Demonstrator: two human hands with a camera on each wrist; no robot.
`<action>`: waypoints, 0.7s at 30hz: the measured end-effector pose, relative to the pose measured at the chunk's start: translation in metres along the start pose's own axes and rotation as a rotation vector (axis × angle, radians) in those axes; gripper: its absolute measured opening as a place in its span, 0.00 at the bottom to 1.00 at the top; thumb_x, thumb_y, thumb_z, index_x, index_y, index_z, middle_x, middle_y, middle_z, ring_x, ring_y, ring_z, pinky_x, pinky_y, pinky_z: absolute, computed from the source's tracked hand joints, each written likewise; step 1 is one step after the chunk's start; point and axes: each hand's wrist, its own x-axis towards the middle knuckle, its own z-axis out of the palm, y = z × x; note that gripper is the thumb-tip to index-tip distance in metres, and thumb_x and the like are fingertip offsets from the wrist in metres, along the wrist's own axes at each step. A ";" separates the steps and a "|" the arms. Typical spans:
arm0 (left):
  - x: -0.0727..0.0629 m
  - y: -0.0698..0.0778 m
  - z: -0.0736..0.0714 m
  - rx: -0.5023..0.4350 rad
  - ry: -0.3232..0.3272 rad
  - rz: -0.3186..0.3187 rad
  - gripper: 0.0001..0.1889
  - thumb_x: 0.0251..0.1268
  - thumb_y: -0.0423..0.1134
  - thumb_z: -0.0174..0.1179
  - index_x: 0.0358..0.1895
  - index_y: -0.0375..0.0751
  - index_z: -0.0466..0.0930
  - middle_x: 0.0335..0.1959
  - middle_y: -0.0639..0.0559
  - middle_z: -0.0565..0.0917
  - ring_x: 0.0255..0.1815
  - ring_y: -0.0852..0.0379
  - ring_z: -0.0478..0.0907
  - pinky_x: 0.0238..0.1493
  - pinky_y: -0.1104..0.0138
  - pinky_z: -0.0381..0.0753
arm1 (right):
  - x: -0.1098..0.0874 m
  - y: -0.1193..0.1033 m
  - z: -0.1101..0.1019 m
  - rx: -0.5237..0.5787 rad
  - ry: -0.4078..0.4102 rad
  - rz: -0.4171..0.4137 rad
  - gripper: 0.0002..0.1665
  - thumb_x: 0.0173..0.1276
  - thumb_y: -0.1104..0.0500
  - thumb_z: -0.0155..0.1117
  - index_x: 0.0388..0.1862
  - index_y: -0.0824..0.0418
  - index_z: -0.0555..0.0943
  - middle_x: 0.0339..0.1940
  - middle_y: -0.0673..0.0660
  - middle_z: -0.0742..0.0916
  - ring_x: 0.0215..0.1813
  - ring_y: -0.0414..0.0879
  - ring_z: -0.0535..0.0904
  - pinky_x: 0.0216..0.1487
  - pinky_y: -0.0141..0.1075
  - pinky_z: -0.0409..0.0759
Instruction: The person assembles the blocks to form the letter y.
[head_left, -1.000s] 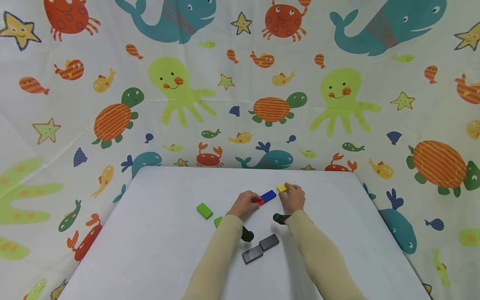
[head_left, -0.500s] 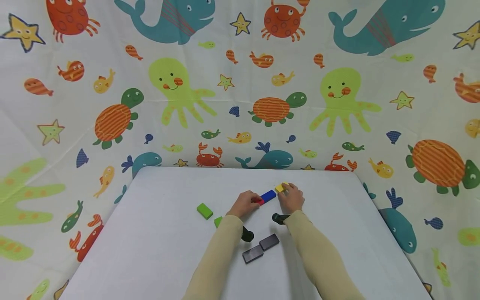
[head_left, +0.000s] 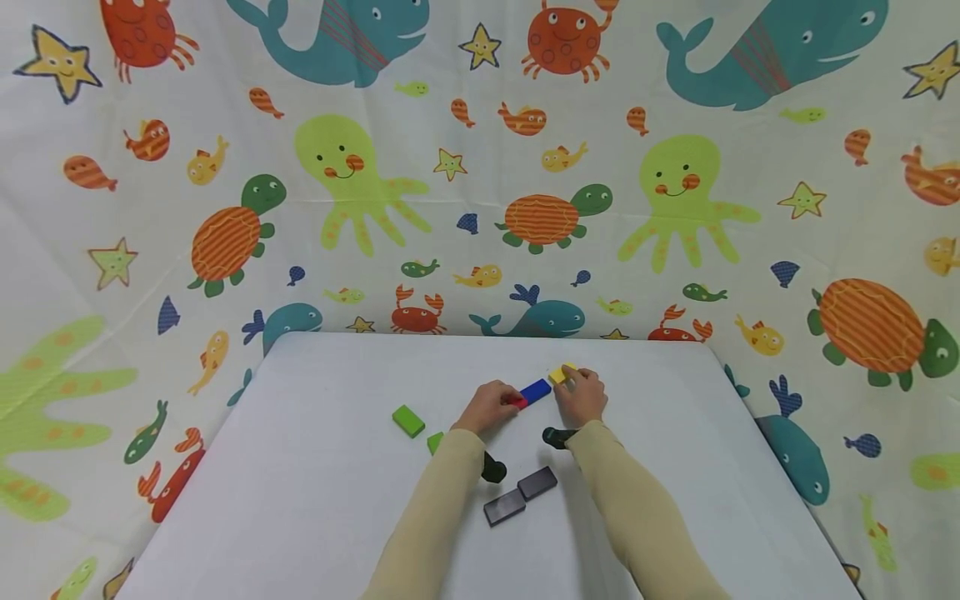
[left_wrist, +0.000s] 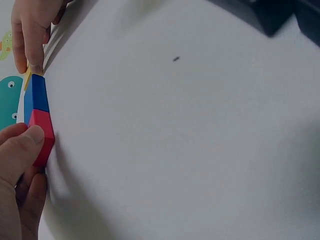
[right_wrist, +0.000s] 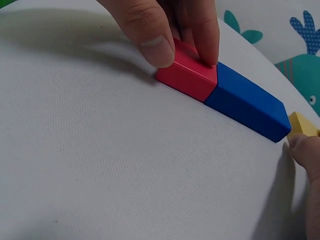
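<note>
A: Grip check, just right of centre in the head view?

B: Red block (right_wrist: 187,72) in a finger-and-thumb pinch of the left hand (head_left: 487,407), butted end to end with the blue block (right_wrist: 247,102). Yellow block (right_wrist: 300,124) by blue's upper-right end, narrow pinch of the right hand (head_left: 583,398).

A: Touching blue, or just beside?

B: Can't tell from these angles. Looks like lining-up work, so keep red steady, slide yellow flat along the white table (head_left: 322,492), dead in line with blue, and nudge gently. Don't shove, or risk kinking the red-blue joint.
</note>
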 end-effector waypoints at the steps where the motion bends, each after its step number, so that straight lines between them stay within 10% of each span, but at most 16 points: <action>1: 0.000 0.000 0.000 -0.002 0.000 0.000 0.11 0.63 0.34 0.65 0.49 0.40 0.86 0.42 0.48 0.82 0.44 0.54 0.76 0.53 0.61 0.77 | 0.000 0.000 0.000 -0.006 -0.001 -0.001 0.29 0.70 0.51 0.61 0.68 0.56 0.74 0.67 0.68 0.70 0.67 0.65 0.62 0.66 0.60 0.59; 21: 0.000 0.001 0.001 -0.009 -0.001 -0.017 0.12 0.63 0.33 0.65 0.49 0.40 0.86 0.43 0.48 0.82 0.45 0.54 0.77 0.53 0.62 0.77 | -0.005 0.007 0.002 0.020 0.024 -0.071 0.31 0.68 0.45 0.64 0.67 0.54 0.76 0.64 0.67 0.72 0.64 0.64 0.64 0.65 0.60 0.60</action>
